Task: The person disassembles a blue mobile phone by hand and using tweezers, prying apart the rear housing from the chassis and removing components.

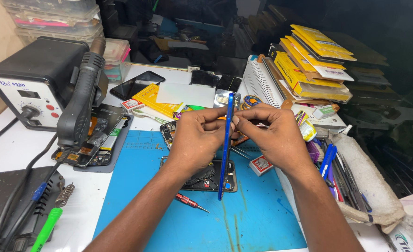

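Note:
My left hand (196,140) and my right hand (272,135) both grip a thin blue phone frame (226,154), held edge-on and upright above the blue work mat (243,219). Fingertips of both hands pinch its upper part. Beneath my hands lies an opened phone body (215,179) with its insides showing. A small red screwdriver (191,202) rests on the mat just left of the frame's lower end.
A hot-air rework station (34,79) with its black handpiece (83,100) stands at left over another opened phone (97,140). Yellow packets (316,60), a spiral notebook (262,84), pens and tools (339,172), a small red box (261,164) crowd the right.

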